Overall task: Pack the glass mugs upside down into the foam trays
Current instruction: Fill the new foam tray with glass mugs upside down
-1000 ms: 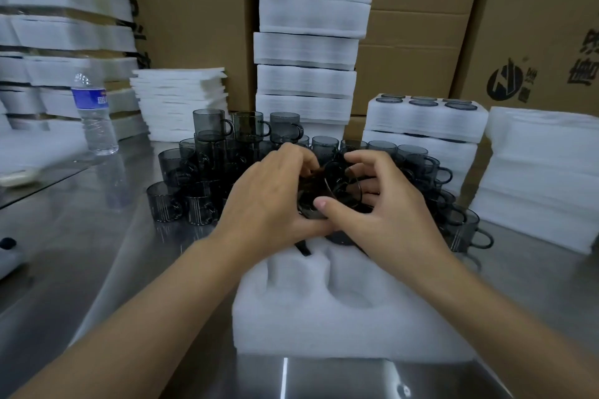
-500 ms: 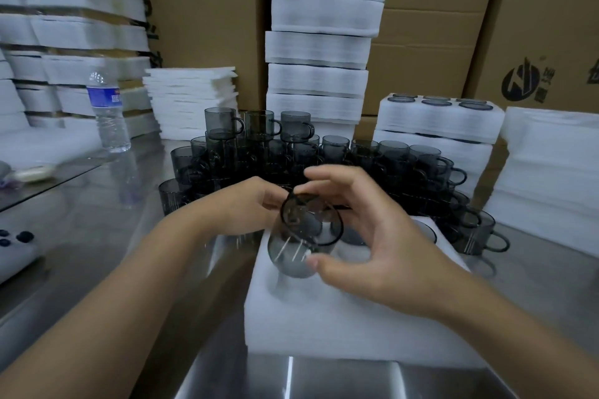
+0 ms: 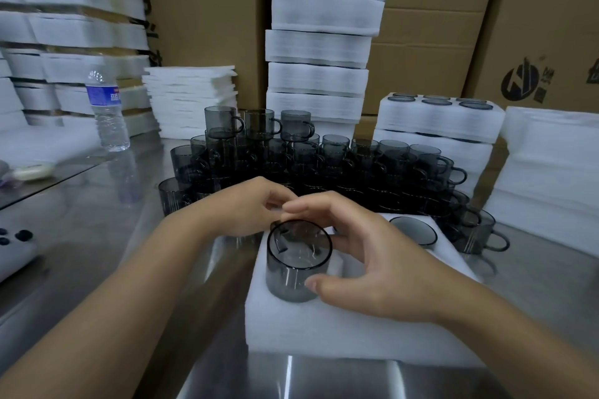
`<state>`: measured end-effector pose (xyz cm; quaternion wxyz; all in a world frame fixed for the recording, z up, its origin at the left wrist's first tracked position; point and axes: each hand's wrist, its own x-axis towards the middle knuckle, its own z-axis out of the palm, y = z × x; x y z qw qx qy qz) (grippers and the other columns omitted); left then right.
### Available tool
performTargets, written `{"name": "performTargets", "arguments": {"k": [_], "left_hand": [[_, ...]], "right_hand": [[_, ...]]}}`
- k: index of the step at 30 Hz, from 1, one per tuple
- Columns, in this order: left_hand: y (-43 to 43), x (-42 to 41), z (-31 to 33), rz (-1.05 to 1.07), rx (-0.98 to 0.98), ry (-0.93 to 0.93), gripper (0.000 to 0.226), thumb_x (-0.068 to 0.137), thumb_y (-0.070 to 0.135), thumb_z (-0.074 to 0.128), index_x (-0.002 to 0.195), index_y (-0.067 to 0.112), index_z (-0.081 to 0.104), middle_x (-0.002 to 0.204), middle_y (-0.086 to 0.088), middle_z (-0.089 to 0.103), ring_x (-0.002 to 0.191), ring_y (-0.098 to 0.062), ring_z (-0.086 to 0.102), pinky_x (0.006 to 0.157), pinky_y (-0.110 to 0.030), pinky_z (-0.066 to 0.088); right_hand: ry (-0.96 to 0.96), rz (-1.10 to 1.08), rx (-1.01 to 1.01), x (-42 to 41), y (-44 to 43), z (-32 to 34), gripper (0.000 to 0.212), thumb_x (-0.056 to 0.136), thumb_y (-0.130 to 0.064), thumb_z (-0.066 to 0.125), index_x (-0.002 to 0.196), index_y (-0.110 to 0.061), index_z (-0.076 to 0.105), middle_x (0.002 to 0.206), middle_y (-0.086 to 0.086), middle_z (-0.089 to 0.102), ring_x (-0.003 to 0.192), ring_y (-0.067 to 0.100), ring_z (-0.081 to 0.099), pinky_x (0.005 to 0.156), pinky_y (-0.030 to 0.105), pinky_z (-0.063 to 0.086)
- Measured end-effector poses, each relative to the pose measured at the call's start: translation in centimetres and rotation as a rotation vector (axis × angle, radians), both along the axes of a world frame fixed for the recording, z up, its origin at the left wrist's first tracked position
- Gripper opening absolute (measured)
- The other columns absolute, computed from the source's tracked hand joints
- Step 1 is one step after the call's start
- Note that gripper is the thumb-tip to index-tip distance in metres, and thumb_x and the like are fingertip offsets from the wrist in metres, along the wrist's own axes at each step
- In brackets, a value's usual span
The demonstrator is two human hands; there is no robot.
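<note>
Gripping a smoky mug (image 3: 296, 264) between thumb (image 3: 319, 284) and curled fingers, your right hand (image 3: 382, 269) holds it at the near-left pocket of the white tray (image 3: 340, 334). The glass stands upright, its lower end set in the foam and a dark ring at its top. Whether that ring is rim or base cannot be told through the tinted glass.

Your left hand (image 3: 246, 207) sits just beyond the mug, fingers curled, their tips close to your right forefinger. Whether it pinches the handle, or anything at all, cannot be made out.

A second mug (image 3: 413, 234) is seated in the tray's far-right pocket with a flat disc up, only its top showing above the foam.

Behind the tray, loose mugs (image 3: 324, 159) crowd together on the steel table (image 3: 97, 236), three of them raised on an upper tier at the back. A few more trail round the tray's right side, handles pointing outward.

A bottle (image 3: 108, 113) stands well to the left on the table. A tall foam stack (image 3: 321, 42) rises behind the glassware against brown cartons (image 3: 431, 26). To its right a filled tray (image 3: 437, 116) tops a short pile — dark discs show in its upper face.
</note>
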<state>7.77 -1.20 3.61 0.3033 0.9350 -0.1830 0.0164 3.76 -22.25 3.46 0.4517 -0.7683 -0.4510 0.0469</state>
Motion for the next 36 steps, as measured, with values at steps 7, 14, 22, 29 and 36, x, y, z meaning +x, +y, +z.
{"name": "performTargets", "arguments": {"k": [7,14,22,29,36], "left_hand": [[0.1,0.0,-0.1,0.014,-0.024,0.046,0.03,0.09,0.014,0.058,0.093,0.042,0.069,0.093,0.021,0.071,0.09,0.005,0.065,0.087,-0.023,0.051],[0.9,-0.3,0.6,-0.01,-0.21,0.316,0.066,0.069,0.074,0.047,0.117,0.033,0.065,0.118,0.016,0.066,0.112,-0.002,0.059,0.098,-0.025,0.046],[2.7,-1.1,1.1,-0.204,-0.091,0.482,0.104,0.038,0.076,0.079,0.128,0.054,0.031,0.15,0.023,0.029,0.138,0.003,0.027,0.115,-0.032,0.027],[2.9,-1.0,1.0,-0.21,-0.081,0.531,0.115,0.047,0.061,0.086,0.143,0.044,0.026,0.148,0.021,0.035,0.136,0.0,0.034,0.113,-0.038,0.032],[2.9,-1.2,1.3,-0.165,-0.045,0.545,0.115,0.042,0.064,0.086,0.139,0.047,0.026,0.142,0.023,0.042,0.129,0.004,0.042,0.11,-0.032,0.037]], "right_hand": [[0.019,-0.04,-0.115,0.2,0.0,0.2,0.056,0.072,-0.026,0.065,0.121,-0.046,0.05,0.122,-0.026,0.053,0.12,-0.002,0.048,0.105,0.031,0.039],[-0.168,-0.042,-0.193,-0.3,0.2,0.2,0.059,0.072,-0.025,0.07,0.128,-0.035,0.056,0.129,-0.031,0.046,0.124,-0.014,0.038,0.103,0.009,0.03],[-0.194,-0.083,-0.27,-0.2,0.5,0.2,0.052,0.073,-0.025,0.071,0.122,-0.04,0.059,0.118,-0.031,0.05,0.117,-0.011,0.041,0.093,0.003,0.029],[0.03,-0.274,-0.098,1.0,0.4,-0.2,0.037,0.081,-0.058,0.055,0.116,-0.048,0.053,0.119,-0.03,0.048,0.118,-0.011,0.035,0.099,0.018,0.03],[0.038,-0.368,-0.27,1.8,0.8,-0.9,0.038,0.087,-0.053,0.047,0.124,-0.046,0.044,0.113,-0.024,0.041,0.118,0.001,0.03,0.103,0.028,0.028]]}}
